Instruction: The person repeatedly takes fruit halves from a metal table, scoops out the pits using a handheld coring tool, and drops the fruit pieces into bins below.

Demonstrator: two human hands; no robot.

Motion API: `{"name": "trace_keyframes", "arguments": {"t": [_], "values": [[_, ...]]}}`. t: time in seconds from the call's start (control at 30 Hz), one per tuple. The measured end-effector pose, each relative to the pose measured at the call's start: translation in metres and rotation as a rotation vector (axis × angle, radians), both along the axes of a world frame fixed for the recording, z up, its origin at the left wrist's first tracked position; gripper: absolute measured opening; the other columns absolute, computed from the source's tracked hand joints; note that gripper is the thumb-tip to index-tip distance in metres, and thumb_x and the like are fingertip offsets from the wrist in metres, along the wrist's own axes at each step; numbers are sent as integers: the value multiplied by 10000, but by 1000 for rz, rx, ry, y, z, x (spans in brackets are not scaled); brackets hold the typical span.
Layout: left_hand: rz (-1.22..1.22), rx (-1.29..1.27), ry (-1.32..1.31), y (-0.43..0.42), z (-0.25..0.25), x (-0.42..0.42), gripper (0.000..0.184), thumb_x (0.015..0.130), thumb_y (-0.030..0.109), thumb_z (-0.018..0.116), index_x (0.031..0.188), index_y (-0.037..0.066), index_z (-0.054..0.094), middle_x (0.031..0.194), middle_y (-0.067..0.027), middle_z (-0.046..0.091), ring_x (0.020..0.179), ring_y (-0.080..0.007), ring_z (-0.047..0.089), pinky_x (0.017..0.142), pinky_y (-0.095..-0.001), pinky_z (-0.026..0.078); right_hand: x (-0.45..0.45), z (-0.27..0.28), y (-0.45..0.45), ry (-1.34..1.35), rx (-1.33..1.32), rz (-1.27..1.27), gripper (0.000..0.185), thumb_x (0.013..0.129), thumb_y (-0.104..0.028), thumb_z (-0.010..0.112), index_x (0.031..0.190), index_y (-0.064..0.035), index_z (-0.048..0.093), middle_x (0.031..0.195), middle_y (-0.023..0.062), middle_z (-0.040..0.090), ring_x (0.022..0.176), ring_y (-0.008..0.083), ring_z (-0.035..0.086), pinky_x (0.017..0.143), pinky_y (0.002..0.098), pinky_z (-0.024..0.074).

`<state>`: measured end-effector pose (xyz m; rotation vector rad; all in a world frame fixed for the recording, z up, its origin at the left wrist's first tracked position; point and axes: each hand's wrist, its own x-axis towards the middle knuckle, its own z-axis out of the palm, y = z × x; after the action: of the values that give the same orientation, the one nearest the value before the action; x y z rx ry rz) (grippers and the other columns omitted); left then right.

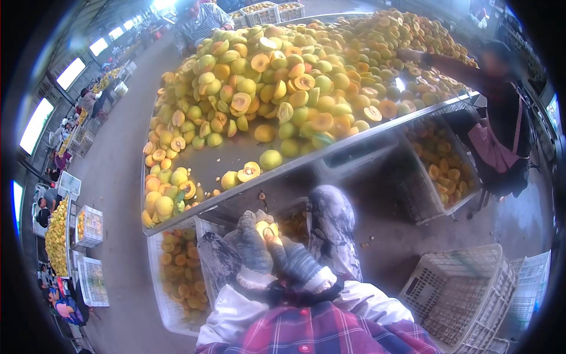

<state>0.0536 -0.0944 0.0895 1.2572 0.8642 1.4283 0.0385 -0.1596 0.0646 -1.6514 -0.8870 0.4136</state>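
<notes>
In front of my lap, my left hand (252,239), in a grey glove, is closed around a cut yellow peach (265,228) with its flesh facing up. My right hand (296,258), gloved too, is closed right beside it, its fingertips against the cut face. A small dark curved shape shows there; whether it is a tool or the pit hollow is unclear. Beyond my hands, a metal-edged table (230,154) bears a big heap of whole and halved peaches (236,88). A few halves (249,171) lie near its front edge.
A white crate of peach halves (180,265) stands left of my legs, and another crate (445,177) is under the table at right. An empty crate (454,289) sits on the floor at right. A co-worker (501,118) reaches over the heap; another person (203,23) is behind it.
</notes>
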Motion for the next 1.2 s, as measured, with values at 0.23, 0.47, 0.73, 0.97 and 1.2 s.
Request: {"name": "trace_keyframes", "arguments": {"t": [0.23,0.47,0.73,0.97,1.2], "values": [[-439,164,173,9,38,-27,308,980,262,523,875,3,651,778,-95,640,699,-142,594,660,-283,503,14,-5,-6,708,-215,225,684,888,-274,571,1428,25,276,1103,251,571,997,428,565,866,471,444],[-1121,-408,416,86,-9,-17,343,971,314,538,858,10,648,774,-78,649,692,-131,588,631,-275,499,5,-38,5,724,148,138,408,1013,-438,446,1049,-77,634,854,-10,594,763,97,546,701,255,446],[-527,-263,115,38,-29,29,368,964,321,546,854,-11,663,724,-74,647,636,-138,587,589,-259,490,19,-65,23,333,53,-44,288,1035,-258,437,1118,-36,602,921,19,633,789,99,586,675,222,480],[-944,-518,312,60,2,12,470,983,378,477,793,-7,667,707,-81,639,613,-157,584,591,-270,489,28,0,-6,1232,89,46,414,1002,-292,503,1274,20,531,1140,83,602,1056,140,587,876,247,498],[-1187,-489,421,79,8,6,290,984,215,489,986,-38,630,711,-122,653,581,-201,621,537,-310,512,32,-35,-5,1476,557,665,298,976,-288,546,1111,-29,603,894,62,632,805,141,588,707,261,479]]}}
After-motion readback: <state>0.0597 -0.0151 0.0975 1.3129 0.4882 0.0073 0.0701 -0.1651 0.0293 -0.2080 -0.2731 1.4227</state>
